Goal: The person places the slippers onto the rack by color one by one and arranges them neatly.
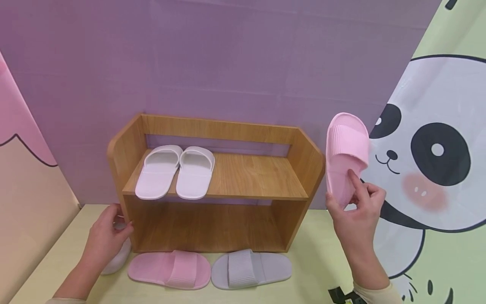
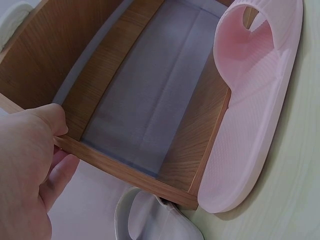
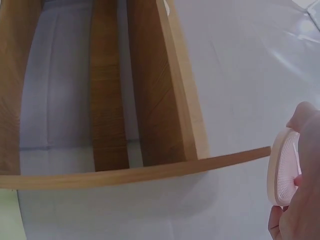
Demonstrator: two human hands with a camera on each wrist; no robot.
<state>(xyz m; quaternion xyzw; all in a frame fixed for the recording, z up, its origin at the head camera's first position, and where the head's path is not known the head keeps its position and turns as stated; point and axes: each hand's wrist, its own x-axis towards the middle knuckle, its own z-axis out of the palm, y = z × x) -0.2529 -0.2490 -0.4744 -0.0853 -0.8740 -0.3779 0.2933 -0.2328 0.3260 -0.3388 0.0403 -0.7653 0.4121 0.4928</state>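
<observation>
A small two-tier wooden shoe rack (image 1: 258, 175) stands against the purple backdrop. My left hand (image 1: 108, 236) grips the front edge of its left side panel, the thumb inside and fingers outside in the left wrist view. A pair of white slippers, the left one (image 1: 157, 173) beside the right one (image 1: 195, 173), sits on the upper shelf. To the right of the rack, my right hand (image 1: 358, 211) holds a pink slipper (image 1: 347, 143) up by its heel end, toe upward. The right wrist view shows the thumb and fingers pinching that heel.
Before the rack, a second pink slipper (image 1: 152, 268) and a grey slipper (image 1: 271, 266) lie sideways on the pale tabletop (image 1: 315, 261). A whitish slipper (image 1: 117, 259) lies left of the rack, partly behind my left hand. A panda-print cloth (image 1: 455, 202) hangs at right.
</observation>
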